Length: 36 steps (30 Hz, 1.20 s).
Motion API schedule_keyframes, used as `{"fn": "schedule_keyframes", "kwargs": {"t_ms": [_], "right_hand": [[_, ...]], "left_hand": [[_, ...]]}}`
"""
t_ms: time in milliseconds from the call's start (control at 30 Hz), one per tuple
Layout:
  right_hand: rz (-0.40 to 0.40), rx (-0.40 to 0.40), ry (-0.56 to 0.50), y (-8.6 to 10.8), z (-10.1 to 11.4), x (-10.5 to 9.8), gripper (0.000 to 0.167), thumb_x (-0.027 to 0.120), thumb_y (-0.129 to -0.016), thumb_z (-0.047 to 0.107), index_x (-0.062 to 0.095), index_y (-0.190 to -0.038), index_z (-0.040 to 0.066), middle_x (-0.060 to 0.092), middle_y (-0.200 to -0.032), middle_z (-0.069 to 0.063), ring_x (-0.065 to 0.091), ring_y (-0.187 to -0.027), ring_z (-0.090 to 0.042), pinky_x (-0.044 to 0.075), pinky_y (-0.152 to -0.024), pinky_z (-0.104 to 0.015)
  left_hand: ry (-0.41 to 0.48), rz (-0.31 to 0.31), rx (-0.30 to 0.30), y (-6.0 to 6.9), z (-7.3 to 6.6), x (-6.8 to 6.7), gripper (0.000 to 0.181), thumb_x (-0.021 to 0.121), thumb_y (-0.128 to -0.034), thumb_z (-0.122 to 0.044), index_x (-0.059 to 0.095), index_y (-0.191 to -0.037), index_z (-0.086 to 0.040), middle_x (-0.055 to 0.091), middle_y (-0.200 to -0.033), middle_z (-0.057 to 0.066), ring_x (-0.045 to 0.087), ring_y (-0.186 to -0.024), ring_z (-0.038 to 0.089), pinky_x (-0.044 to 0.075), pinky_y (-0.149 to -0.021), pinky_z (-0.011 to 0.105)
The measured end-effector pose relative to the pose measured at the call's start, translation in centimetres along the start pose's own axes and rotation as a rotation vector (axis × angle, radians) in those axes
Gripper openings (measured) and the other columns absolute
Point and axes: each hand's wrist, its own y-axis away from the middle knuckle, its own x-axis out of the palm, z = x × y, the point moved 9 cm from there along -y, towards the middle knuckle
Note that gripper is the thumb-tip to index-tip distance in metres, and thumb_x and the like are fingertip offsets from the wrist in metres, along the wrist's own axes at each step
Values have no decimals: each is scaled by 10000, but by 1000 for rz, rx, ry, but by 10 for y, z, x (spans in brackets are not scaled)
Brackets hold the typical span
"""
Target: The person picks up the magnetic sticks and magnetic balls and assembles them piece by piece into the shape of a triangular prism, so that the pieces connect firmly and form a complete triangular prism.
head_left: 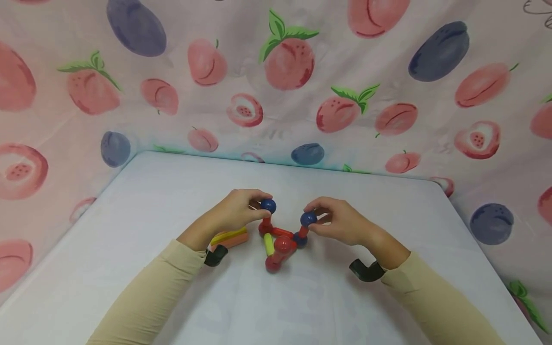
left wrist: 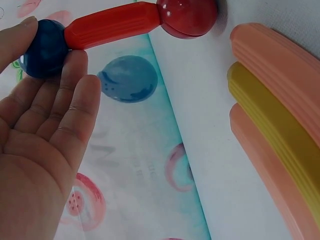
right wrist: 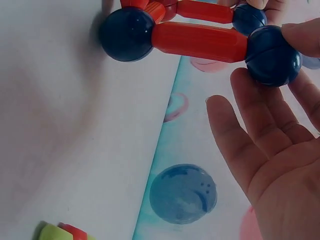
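A construction of balls and rods stands mid-table in the head view. Its base joins red balls and a blue ball (head_left: 300, 239) with red rods and a yellow-green rod (head_left: 269, 244). My left hand (head_left: 241, 209) pinches a blue ball (head_left: 268, 206) on top of an upright red rod (left wrist: 115, 24), with a red ball (left wrist: 188, 16) at its lower end. Across from it, my right hand (head_left: 342, 221) pinches another blue ball (head_left: 308, 219) topping a second red rod (right wrist: 200, 41). In front, a third upright rod carries a red ball (head_left: 283, 244), touched by neither hand.
Orange and yellow rods (head_left: 230, 238) lie side by side left of the construction, beneath my left wrist. In the right wrist view, a yellow-green piece (right wrist: 56, 233) shows at the bottom left. A fruit-patterned cloth (head_left: 276, 110) hangs behind the white table (head_left: 366, 311).
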Motion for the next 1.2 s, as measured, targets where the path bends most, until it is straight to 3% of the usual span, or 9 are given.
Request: {"fn": "schedule_keyframes", "kwargs": {"t_ms": [200, 300, 467, 600, 700, 833, 933, 1033, 1200], "right_hand": [[6, -9, 15, 2, -2, 2, 382, 721, -899, 77, 600, -1258, 31, 634, -1172, -83, 625, -1103, -291, 529, -933, -471], [21, 8, 24, 3, -6, 6, 452, 722, -901, 92, 581, -1330, 65, 626, -1237, -88, 626, -1116, -282, 527, -939, -456], [7, 3, 41, 6, -10, 8, 496, 723, -910, 97, 569, -1381, 71, 611, -1296, -117, 632, -1117, -286, 524, -938, -469], [-14, -34, 38, 6, -9, 9, 482, 724, -912, 77, 576, -1370, 54, 622, -1275, -122, 641, -1104, -285, 521, -941, -468], [-24, -54, 33, 6, -9, 9, 469, 719, -915, 64, 576, -1361, 40, 626, -1260, -124, 644, -1102, -287, 518, -948, -466], [-40, -49, 25, 6, -11, 10, 461, 718, -916, 59, 575, -1354, 35, 628, -1248, -128, 642, -1107, -295, 510, -954, -483], [-61, -36, 23, 7, -11, 9, 452, 724, -915, 68, 578, -1342, 38, 640, -1221, -121, 645, -1096, -295, 508, -954, -499], [-82, -19, 13, 8, -12, 8, 439, 733, -913, 77, 574, -1320, 27, 649, -1183, -117, 646, -1080, -296, 511, -947, -507], [-115, 20, 17, 12, -15, 6, 431, 760, -896, 97, 556, -1267, 12, 646, -1131, -103, 649, -1043, -282, 541, -911, -460]], "left_hand": [[-5, 1, 6, 0, 0, 0, 455, 710, -954, -206, 592, -1370, -66, 687, -1096, 33, 635, -1034, 198, 547, -870, 307], [-32, -10, 23, 2, -2, -1, 501, 706, -956, -208, 556, -1416, -79, 669, -1206, 62, 626, -1104, 223, 539, -909, 338], [-116, -130, 89, 10, -14, -10, 588, 742, -928, -228, 518, -1456, -96, 576, -1392, 98, 578, -1211, 294, 508, -971, 419], [-130, -226, 195, 26, -35, -12, 502, 778, -898, -202, 608, -1343, -47, 637, -1289, 94, 608, -1133, 272, 528, -938, 400], [-115, -193, 268, 38, -51, 0, 468, 809, -869, -222, 649, -1266, -34, 674, -1183, 57, 636, -1045, 233, 544, -891, 344], [-110, -67, 263, 47, -61, 28, 499, 834, -841, -285, 655, -1262, -86, 668, -1148, -11, 626, -1010, 178, 537, -862, 306], [-148, -17, 251, 50, -65, 45, 434, 822, -854, -243, 667, -1235, -103, 660, -1133, -18, 600, -1011, 151, 528, -874, 307], [-184, -29, 262, 51, -67, 51, 333, 803, -871, -170, 687, -1173, -93, 661, -1101, -5, 588, -985, 147, 524, -870, 309], [-160, -57, 227, 51, -60, 45, 280, 774, -887, -120, 703, -1157, -104, 664, -1063, -34, 585, -936, 127, 538, -811, 284]]}}
